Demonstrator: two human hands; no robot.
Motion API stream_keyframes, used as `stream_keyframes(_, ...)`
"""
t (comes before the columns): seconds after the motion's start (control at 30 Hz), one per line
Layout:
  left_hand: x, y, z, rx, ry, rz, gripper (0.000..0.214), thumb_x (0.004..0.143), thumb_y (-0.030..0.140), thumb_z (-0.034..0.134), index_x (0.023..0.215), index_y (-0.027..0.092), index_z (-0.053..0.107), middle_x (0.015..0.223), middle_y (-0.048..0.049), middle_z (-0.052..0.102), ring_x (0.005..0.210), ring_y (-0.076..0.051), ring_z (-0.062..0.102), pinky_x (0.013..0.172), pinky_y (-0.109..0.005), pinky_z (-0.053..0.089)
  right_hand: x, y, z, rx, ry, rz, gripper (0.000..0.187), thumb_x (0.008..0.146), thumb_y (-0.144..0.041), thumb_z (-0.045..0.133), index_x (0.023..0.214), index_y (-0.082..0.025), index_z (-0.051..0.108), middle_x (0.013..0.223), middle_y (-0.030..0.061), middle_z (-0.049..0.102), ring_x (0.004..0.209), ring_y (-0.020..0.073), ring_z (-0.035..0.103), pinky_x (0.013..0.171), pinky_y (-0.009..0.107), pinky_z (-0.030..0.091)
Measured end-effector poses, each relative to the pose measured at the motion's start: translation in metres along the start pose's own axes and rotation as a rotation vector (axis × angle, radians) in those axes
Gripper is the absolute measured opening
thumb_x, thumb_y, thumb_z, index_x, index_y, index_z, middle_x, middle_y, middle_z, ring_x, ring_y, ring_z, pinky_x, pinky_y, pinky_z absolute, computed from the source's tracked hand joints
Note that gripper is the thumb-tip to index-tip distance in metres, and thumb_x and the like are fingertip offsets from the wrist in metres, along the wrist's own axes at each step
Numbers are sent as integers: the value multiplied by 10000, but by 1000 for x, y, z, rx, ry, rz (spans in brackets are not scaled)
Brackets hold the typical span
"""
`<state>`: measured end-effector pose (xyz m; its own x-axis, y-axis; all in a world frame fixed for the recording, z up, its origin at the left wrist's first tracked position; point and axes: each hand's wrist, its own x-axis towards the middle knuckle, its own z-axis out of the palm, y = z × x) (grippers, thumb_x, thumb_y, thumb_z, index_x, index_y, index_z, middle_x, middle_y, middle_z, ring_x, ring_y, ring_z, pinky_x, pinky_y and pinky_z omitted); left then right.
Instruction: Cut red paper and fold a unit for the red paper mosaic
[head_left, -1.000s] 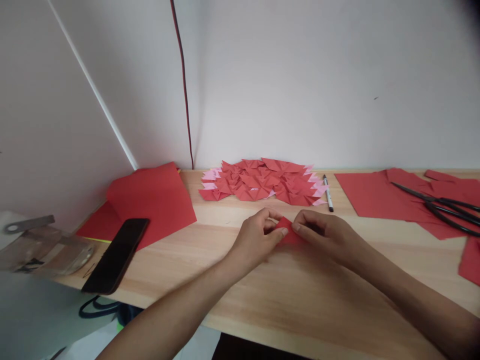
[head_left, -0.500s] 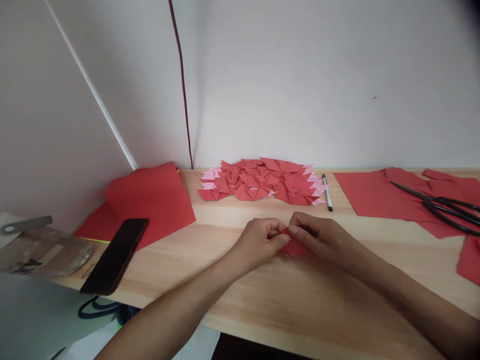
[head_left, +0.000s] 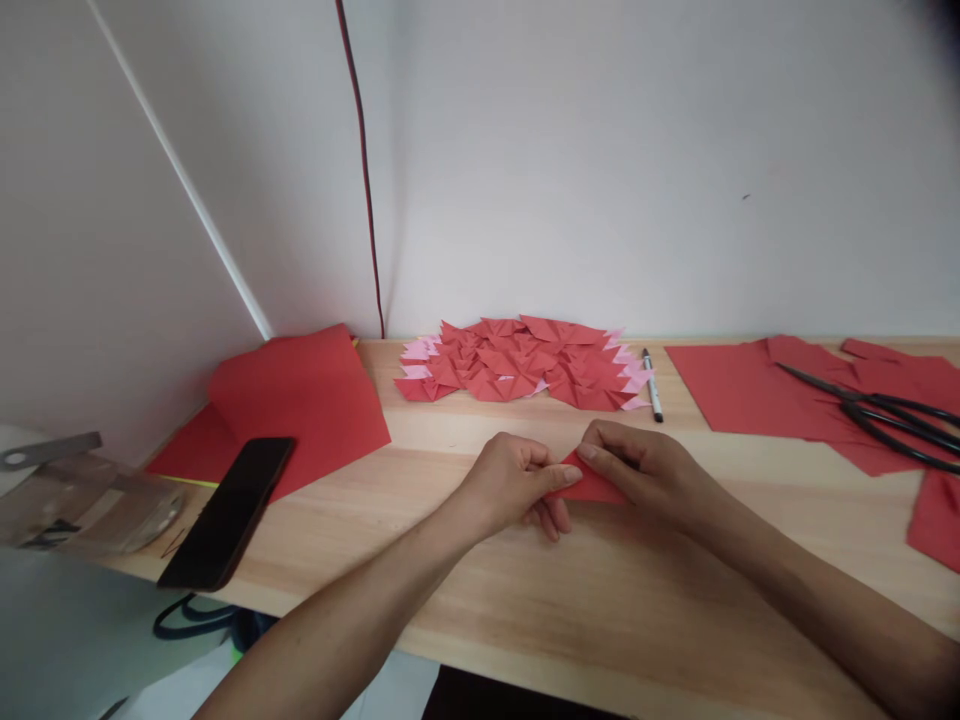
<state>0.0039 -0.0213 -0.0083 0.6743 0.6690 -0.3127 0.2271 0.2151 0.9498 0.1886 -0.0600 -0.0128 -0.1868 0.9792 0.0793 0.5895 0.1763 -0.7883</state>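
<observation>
A small folded piece of red paper (head_left: pixel 589 486) sits between both hands, just above the wooden table (head_left: pixel 525 590). My left hand (head_left: pixel 510 485) pinches its left end, with the other fingers curled beneath. From the right, my right hand (head_left: pixel 649 470) grips the top corner, fingertips pressed together. Much of the piece is hidden by my fingers.
A pile of folded red and pink paper pieces (head_left: pixel 521 362) lies by the wall, a black pen (head_left: pixel 652 385) beside it. Red sheets (head_left: pixel 757 390) with black scissors (head_left: pixel 877 415) lie right. At left are a red sheet (head_left: pixel 300 395), black phone (head_left: pixel 229 510) and metal ruler (head_left: pixel 49 450).
Both hands have lifted the red piece slightly and drawn it a little toward me. The left fingers now curl under it. Nothing else on the table has moved.
</observation>
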Motion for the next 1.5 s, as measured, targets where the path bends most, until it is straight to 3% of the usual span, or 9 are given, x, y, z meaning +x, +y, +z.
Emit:
stream_keyframes(0.17, 0, -2, -4, -21, -79, 2, 291, 779, 401, 588, 686, 142, 494, 625, -69, 675, 496, -122, 609, 413, -181, 378, 2, 5, -1, -27, 4, 16, 333, 921, -433, 383, 682, -210, 442, 658, -16, 460, 621, 136, 434, 577, 248, 353)
stream_keyframes(0.43, -3, 0, -9, 121, -53, -9, 285, 823, 379, 533, 666, 141, 536, 437, 23, 542, 323, -66, 430, 370, -176, 344, 3, 10, -5, -54, 8, 30, 354, 921, -469, 371, 679, -217, 427, 672, -6, 466, 625, 149, 440, 573, 264, 357)
stream_keyframes(0.57, -5, 0, -8, 140, -75, 22, 303, 841, 412, 508, 691, 150, 506, 518, -4, 584, 412, -85, 511, 425, -181, 387, 3, 8, -4, -60, 33, 48, 375, 907, -497, 384, 661, -218, 432, 632, -10, 456, 603, 150, 432, 554, 264, 349)
stream_keyframes(0.67, -5, 1, -5, 175, -11, 104, 264, 845, 397, 510, 756, 149, 531, 642, -20, 609, 545, -103, 567, 497, -191, 417, 1, 4, -2, -51, 54, 62, 370, 901, -501, 401, 669, -217, 455, 631, -10, 471, 606, 151, 447, 556, 263, 349)
stream_keyframes(0.8, -4, 0, -2, 271, 120, 219, 173, 842, 311, 498, 903, 176, 587, 651, 27, 529, 540, -84, 465, 511, -185, 355, -2, -3, 4, -7, 19, 100, 367, 899, -506, 415, 683, -215, 470, 627, -18, 446, 601, 139, 425, 546, 252, 336)
stream_keyframes(1.1, 0, -3, 5, 297, 199, 308, 137, 835, 272, 474, 782, 165, 542, 665, 27, 506, 614, -100, 450, 566, -202, 335, -1, -4, 6, 54, -33, 76, 378, 911, -504, 379, 685, -213, 465, 640, -16, 456, 610, 140, 438, 548, 246, 349)
stream_keyframes(1.27, 1, -4, 5, 282, 212, 278, 151, 848, 285, 467, 798, 164, 541, 684, 27, 533, 617, -101, 459, 576, -210, 342, 1, -1, 6, 36, -28, 78, 365, 917, -489, 366, 693, -214, 451, 641, -21, 451, 606, 139, 445, 554, 247, 362)
stream_keyframes(1.5, 1, -2, 7, 347, 232, 372, 166, 888, 284, 407, 781, 181, 481, 711, 29, 485, 697, -114, 455, 654, -219, 350, 0, -5, 7, 64, -18, 110, 380, 914, -502, 371, 678, -212, 437, 636, -20, 426, 606, 140, 424, 551, 251, 347)
